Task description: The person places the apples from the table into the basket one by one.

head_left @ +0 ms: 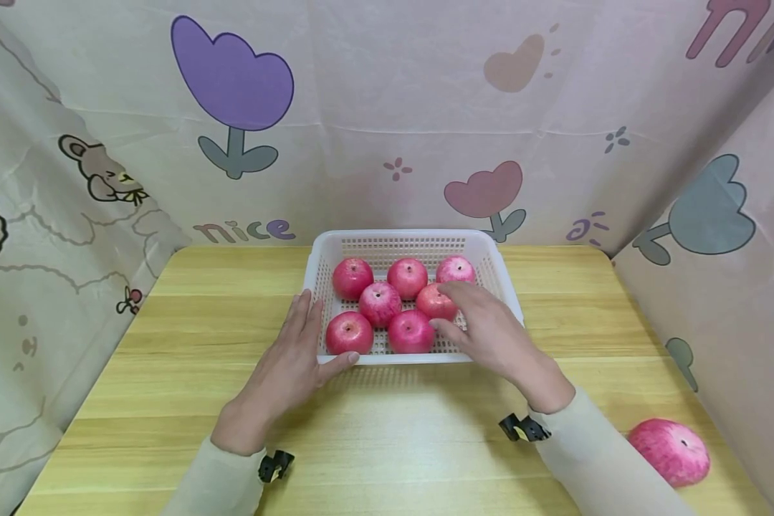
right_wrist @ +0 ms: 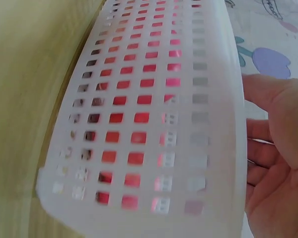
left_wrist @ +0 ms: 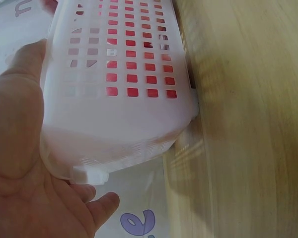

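Observation:
Several pinkish-red apples (head_left: 380,304) lie in a white perforated plastic basket (head_left: 413,359) on the table. My left hand (head_left: 284,365) rests at the basket's front left corner, thumb over the front rim and fingers fairly straight along the left side. In the left wrist view, the thumb tip (left_wrist: 37,52) touches the rim. Over the basket's right part, my right hand (head_left: 493,333) has thumb and fingers spread, fingertips right at an orange-red apple (head_left: 433,304). The right wrist view shows the basket wall (right_wrist: 216,124) in front of those fingertips, hiding them.
A large mottled pink apple (head_left: 669,453) lies on the wooden table (head_left: 387,444) at the near right, beside my right sleeve (head_left: 603,466). Printed cloth (head_left: 374,86) hangs behind the table and along both sides. The basket stands close to the back cloth.

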### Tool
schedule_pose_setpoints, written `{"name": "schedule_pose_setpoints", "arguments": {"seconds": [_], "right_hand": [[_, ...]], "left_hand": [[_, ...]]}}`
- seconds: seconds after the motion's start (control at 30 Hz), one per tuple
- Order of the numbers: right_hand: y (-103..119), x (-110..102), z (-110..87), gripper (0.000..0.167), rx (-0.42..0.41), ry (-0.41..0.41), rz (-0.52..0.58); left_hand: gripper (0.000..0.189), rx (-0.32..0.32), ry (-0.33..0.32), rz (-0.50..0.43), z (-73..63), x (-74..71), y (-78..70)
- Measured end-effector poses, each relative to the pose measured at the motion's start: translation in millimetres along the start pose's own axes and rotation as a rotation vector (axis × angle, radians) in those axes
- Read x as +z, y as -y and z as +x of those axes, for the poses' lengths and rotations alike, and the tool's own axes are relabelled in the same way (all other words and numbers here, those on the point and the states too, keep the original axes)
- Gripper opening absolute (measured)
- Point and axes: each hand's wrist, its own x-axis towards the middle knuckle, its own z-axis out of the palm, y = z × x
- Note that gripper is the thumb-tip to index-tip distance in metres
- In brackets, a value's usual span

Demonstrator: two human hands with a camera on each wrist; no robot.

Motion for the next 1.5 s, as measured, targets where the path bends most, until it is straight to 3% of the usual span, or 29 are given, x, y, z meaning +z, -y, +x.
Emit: {"name": "schedule_pose_setpoints", "arguments": {"seconds": [0.43, 0.67, 0.87, 1.17, 1.5], "right_hand": [[-34, -15, -48.2, 0.052, 0.083, -0.224, -0.087], [-53, -29, -82.3, 0.055, 0.265, -0.223, -0.117], [-75, -45, -112.2, 0.072, 0.481, -0.105, -0.135], [-111, -61, -153.8, 0.092, 0.701, 0.073, -0.205], [-132, -77, -186.0, 0.126, 0.917, 0.471, -0.133]], "left_hand": [[0.121, -0.006, 0.009, 0.002, 0.8, 0.9, -0.6], [0.12, -0.006, 0.008, 0.001, 1.4, 0.2, -0.6], [0.12, 0.001, 0.006, -0.004, 2.3, -0.3, -1.4], [0.119, -0.006, 0.014, 0.0, 1.6, -1.1, -2.0], [0.12, -0.009, 0.016, 0.001, 0.5, -1.1, -1.1]]}}
